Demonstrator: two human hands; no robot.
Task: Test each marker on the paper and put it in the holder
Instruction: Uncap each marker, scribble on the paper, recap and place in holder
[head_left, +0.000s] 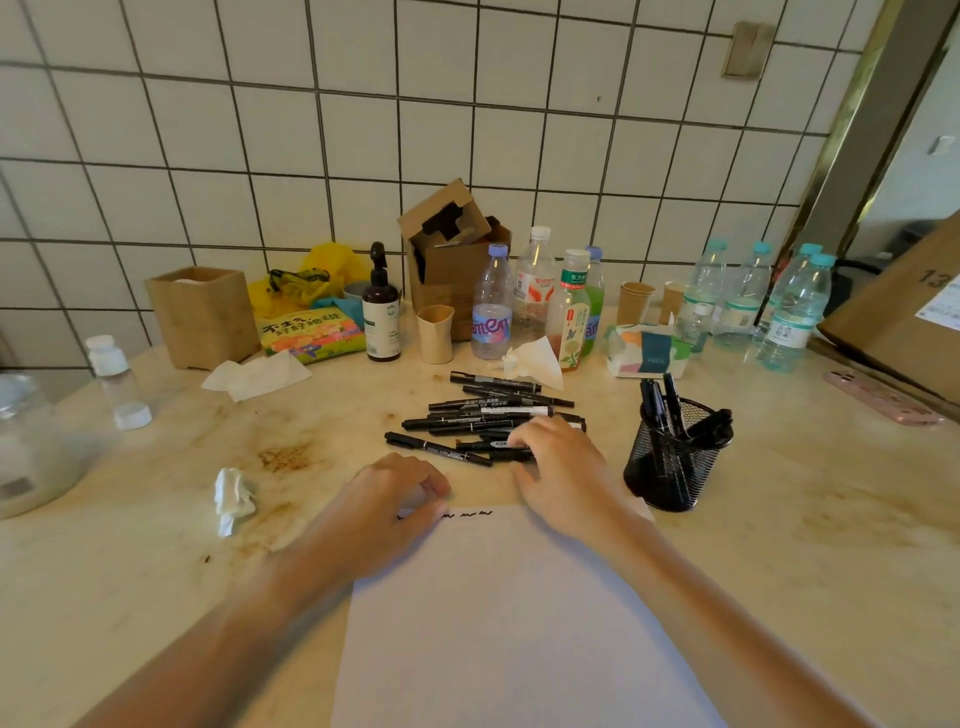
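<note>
Bare surface (779, 545) lies open to the right of the paper (509, 623) and in front of the mesh holder (670, 462), and a narrow gap runs between the holder and the pile of markers (488, 421), partly filled by the right hand (558, 467). Behind the pile the way is crowded by a row of bottles (530, 306), a tissue pack (647, 351), paper cups (636, 301) and a cardboard box (452, 260). To the left, a crumpled tissue (234, 496) sits near the left hand (389, 504), with open surface beyond it up to a glass jar (31, 447) and a small bottle (111, 369).
</note>
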